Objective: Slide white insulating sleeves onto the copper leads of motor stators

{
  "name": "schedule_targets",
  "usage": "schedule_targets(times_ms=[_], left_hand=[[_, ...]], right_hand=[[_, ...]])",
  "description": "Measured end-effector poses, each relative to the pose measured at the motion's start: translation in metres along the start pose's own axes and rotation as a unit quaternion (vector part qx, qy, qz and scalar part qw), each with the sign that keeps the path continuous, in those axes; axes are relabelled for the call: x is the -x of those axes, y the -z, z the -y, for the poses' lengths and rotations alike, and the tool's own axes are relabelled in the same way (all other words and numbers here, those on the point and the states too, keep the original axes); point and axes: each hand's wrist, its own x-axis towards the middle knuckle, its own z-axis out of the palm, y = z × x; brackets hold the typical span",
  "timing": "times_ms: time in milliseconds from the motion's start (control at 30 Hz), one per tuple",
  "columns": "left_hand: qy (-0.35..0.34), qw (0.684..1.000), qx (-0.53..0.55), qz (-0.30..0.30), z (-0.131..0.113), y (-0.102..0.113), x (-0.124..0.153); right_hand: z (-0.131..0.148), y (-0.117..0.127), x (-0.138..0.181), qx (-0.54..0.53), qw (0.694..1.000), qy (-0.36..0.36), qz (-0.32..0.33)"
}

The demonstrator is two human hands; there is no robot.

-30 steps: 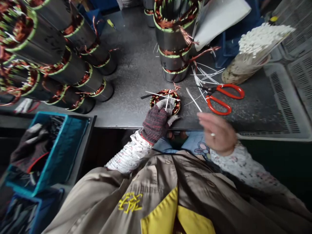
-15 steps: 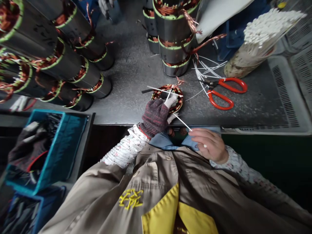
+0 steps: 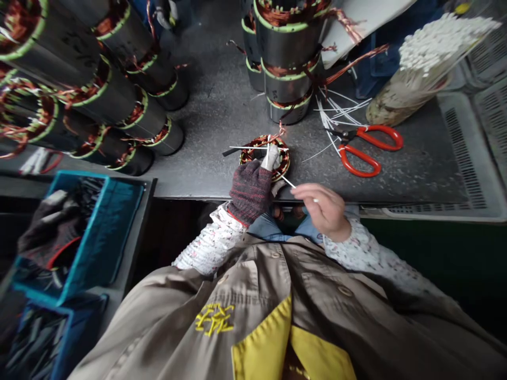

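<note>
My left hand [image 3: 253, 186], in a dark knitted glove with pale fingertips, grips the near side of a stator [image 3: 285, 165] with copper windings. The stator stands close to the bench's front edge, its open end up. A thin white strip [image 3: 253, 148], which looks like a cable tie, lies across its top beside a dark sleeve [image 3: 232, 152]. To the right, my bare right hand [image 3: 322, 205] pinches a second white cable tie [image 3: 287, 180] that runs to the stator's near right rim. Where that tie passes through the windings is hidden.
Stacked stators [image 3: 287, 47] stand behind, with more stacks [image 3: 130, 111] at the left. Red-handled scissors [image 3: 362, 150] lie to the right beside loose white strips [image 3: 332, 113]. A container of white ties [image 3: 420, 68] leans farther right. Blue bins [image 3: 114, 232] sit lower left.
My right hand has moved left and up, closer to the stator, and less of the tie shows between them. The stator and my left hand have shifted slightly left in view.
</note>
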Motion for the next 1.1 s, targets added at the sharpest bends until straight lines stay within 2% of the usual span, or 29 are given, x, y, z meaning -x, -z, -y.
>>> schedule_targets(times_ms=[100,167,267,333,400,567,800,967,1100], left_hand=[[0.04,0.998,0.05,-0.02,0.004,-0.001,0.002],[0.061,0.992,0.109,-0.03,0.007,-0.002,0.003],[0.085,0.978,0.185,-0.05,0.009,-0.006,0.004],[0.08,0.975,0.195,-0.075,0.01,-0.006,0.004],[0.061,0.974,0.194,-0.096,0.011,-0.003,0.002],[0.04,0.973,0.209,-0.095,0.013,0.005,-0.001],[0.008,0.954,0.265,-0.141,0.015,0.004,0.001],[-0.01,0.968,0.224,-0.114,0.021,0.003,0.002],[-0.023,0.973,0.216,-0.085,0.022,0.003,0.002]], right_hand=[[-0.007,-0.024,-0.021,-0.058,0.996,-0.069,-0.02],[-0.01,-0.036,-0.031,-0.13,0.981,-0.137,-0.047],[-0.009,-0.045,-0.039,-0.236,0.947,-0.206,-0.076],[-0.008,-0.045,-0.041,-0.25,0.938,-0.223,-0.087],[-0.007,-0.043,-0.042,-0.232,0.941,-0.23,-0.084],[-0.005,-0.037,-0.041,-0.166,0.963,-0.207,-0.044],[-0.008,-0.04,-0.046,-0.084,0.977,-0.194,-0.002],[-0.012,-0.044,-0.055,-0.018,0.974,-0.222,0.032],[-0.002,-0.04,-0.061,0.035,0.978,-0.195,0.06]])
